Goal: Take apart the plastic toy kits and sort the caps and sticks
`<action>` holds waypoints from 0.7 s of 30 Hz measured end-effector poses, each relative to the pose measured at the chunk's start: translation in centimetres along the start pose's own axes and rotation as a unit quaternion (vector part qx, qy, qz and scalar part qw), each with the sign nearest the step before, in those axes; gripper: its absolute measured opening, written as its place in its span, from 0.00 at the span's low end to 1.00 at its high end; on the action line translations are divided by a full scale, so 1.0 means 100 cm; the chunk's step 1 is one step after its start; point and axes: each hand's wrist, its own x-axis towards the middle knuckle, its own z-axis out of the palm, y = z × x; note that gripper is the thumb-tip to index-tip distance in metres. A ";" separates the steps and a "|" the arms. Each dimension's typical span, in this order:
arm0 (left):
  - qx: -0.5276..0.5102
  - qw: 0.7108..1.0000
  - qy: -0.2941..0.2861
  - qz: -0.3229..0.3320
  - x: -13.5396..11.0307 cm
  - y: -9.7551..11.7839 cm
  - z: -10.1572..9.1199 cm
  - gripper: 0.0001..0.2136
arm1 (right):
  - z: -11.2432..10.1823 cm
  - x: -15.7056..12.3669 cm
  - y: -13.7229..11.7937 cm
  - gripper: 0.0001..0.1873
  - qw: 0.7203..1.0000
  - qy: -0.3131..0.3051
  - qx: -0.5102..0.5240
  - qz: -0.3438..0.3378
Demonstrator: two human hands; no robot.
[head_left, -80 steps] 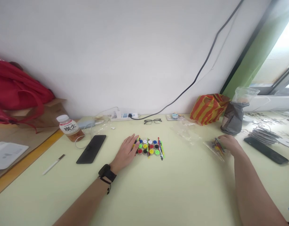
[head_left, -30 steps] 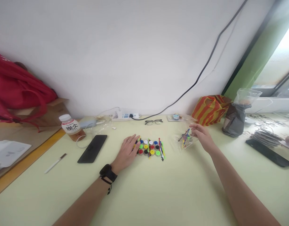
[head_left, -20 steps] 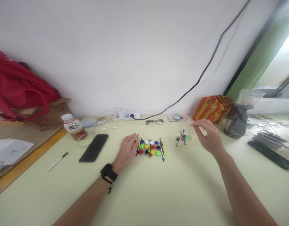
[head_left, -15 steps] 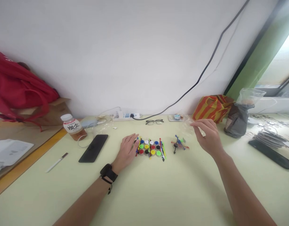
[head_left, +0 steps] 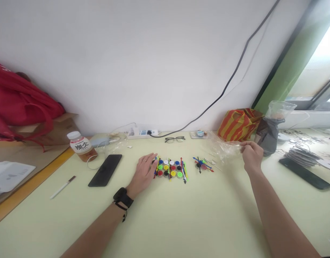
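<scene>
My left hand (head_left: 143,173) lies flat on the table with its fingers stretched out, the fingertips at the left end of a block of small round discs (head_left: 166,167) in several colours. Coloured plastic arrows (head_left: 183,170) lie in bundles at the block's sides and through its middle. Off to the right, my right hand (head_left: 252,156) is closed in a pinch on the edge of a clear plastic bag (head_left: 224,148). Between the block and this hand sits a loose pile of arrows and discs (head_left: 203,165), left of the bag.
Eyeglasses (head_left: 175,139) and a power strip (head_left: 143,134) lie along the wall. At left are a black phone (head_left: 105,170), a drink bottle (head_left: 81,147) and a white pen-like stick (head_left: 62,187). A striped bag (head_left: 238,125) and another dark phone (head_left: 304,173) are at right.
My right hand has moved right, and the clear bag now stretches out towards it. The loose pile lies flatter, with thin pale pieces showing beside it. My left hand stays put.
</scene>
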 end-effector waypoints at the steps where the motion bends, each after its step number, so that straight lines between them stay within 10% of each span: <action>1: 0.001 1.000 0.000 0.002 0.000 0.000 0.000 0.21 | 0.002 -0.001 0.004 0.07 1.000 -0.002 0.012 0.022; 11: 0.015 1.000 0.009 -0.010 0.000 -0.001 0.001 0.21 | 0.014 0.001 -0.009 0.20 0.976 -0.106 0.169 0.090; 21: 0.044 0.999 0.018 0.004 -0.002 0.009 -0.003 0.20 | 0.038 -0.032 -0.034 0.20 0.981 -0.154 -0.079 -0.087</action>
